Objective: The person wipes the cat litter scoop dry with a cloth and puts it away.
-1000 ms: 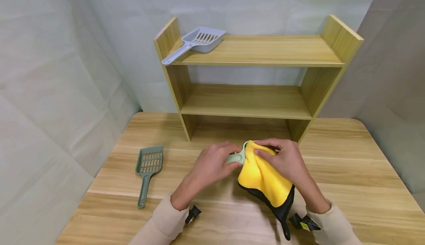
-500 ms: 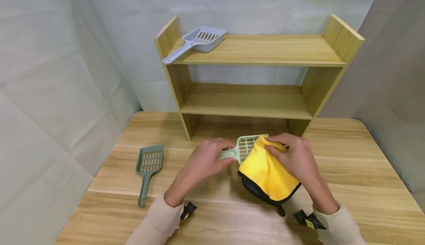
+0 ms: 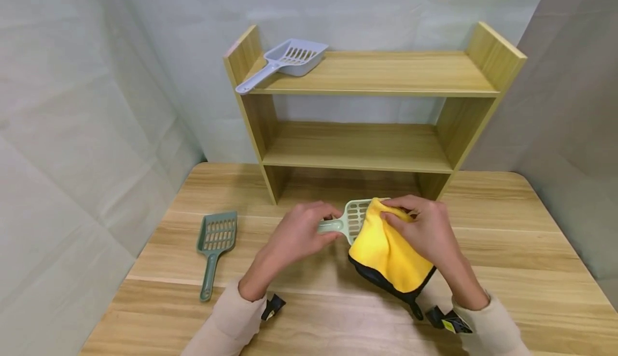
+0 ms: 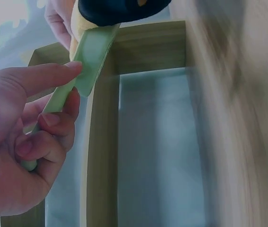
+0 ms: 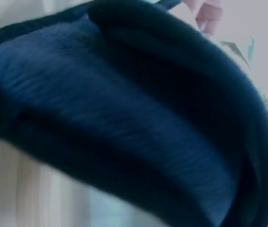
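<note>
My left hand (image 3: 301, 231) grips the handle of a pale green litter scoop (image 3: 354, 217), raised over the table in front of the shelf. The left wrist view shows thumb and fingers curled round the scoop's handle (image 4: 58, 98). A yellow cloth (image 3: 386, 254) with a dark back and edging drapes over the far part of the scoop's slotted head. My right hand (image 3: 425, 224) pinches the cloth at the head's right side, and its lower corner with a small loop hangs down. In the right wrist view the cloth's dark underside (image 5: 124, 109) fills most of the picture.
A dark green litter scoop (image 3: 217, 246) lies on the table (image 3: 159, 297) at the left. Behind the hands stands a wooden shelf (image 3: 357, 144), with a grey-lilac litter scoop (image 3: 294, 58) on its top board, handle overhanging the front edge.
The cloth and right hand have shifted right along the scoop's head, uncovering its slots. My left hand has drawn slightly left with the scoop. In the last half second both moved only slightly.
</note>
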{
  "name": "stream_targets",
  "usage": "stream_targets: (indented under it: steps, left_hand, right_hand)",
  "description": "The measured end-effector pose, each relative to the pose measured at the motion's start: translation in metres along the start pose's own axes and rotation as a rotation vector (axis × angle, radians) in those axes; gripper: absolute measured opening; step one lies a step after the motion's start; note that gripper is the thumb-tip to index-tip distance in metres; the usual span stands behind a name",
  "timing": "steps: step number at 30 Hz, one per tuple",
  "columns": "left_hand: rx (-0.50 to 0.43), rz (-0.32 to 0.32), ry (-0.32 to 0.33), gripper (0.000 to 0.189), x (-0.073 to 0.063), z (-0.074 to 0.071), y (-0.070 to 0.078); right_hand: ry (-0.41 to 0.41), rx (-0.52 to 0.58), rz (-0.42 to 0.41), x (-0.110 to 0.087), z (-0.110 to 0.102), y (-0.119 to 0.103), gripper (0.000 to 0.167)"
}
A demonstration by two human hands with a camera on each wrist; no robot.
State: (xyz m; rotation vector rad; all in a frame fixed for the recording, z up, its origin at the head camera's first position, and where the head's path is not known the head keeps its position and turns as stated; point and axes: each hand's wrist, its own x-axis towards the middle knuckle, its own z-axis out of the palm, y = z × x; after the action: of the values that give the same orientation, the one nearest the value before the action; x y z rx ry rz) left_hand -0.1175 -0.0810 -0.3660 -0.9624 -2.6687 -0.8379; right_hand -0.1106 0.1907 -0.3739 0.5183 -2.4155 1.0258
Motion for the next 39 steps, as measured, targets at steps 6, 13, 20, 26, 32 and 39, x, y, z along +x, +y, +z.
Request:
stream_targets:
  steps: [6, 13, 20, 26, 32, 39]
  left_hand:
    - [0.012, 0.032, 0.015, 0.03, 0.001, 0.007, 0.003]
    - [-0.012, 0.048, 0.015, 0.028, 0.001, 0.016, 0.008]
    - [-0.028, 0.027, -0.009, 0.028, 0.002, 0.018, 0.006]
    - [-0.049, -0.002, -0.033, 0.029, 0.002, 0.017, 0.0]
    - [-0.075, -0.015, -0.043, 0.031, 0.001, 0.009, -0.005]
    - [-0.13, -0.056, -0.056, 0.028, 0.0, 0.002, -0.01]
  right_hand:
    - [-0.021, 0.024, 0.002, -0.002, 0.009, 0.0, 0.022]
    - [-0.074, 0.074, 0.011, -0.005, 0.016, -0.003, 0.022]
    - [-0.088, 0.025, -0.003, -0.005, 0.014, -0.008, 0.02]
    - [-0.102, -0.041, 0.014, -0.004, 0.007, -0.009, 0.021]
    - [-0.089, -0.066, 0.018, -0.002, -0.006, -0.006, 0.02]
    - [-0.083, -0.057, 0.001, 0.0, -0.018, -0.004, 0.021]
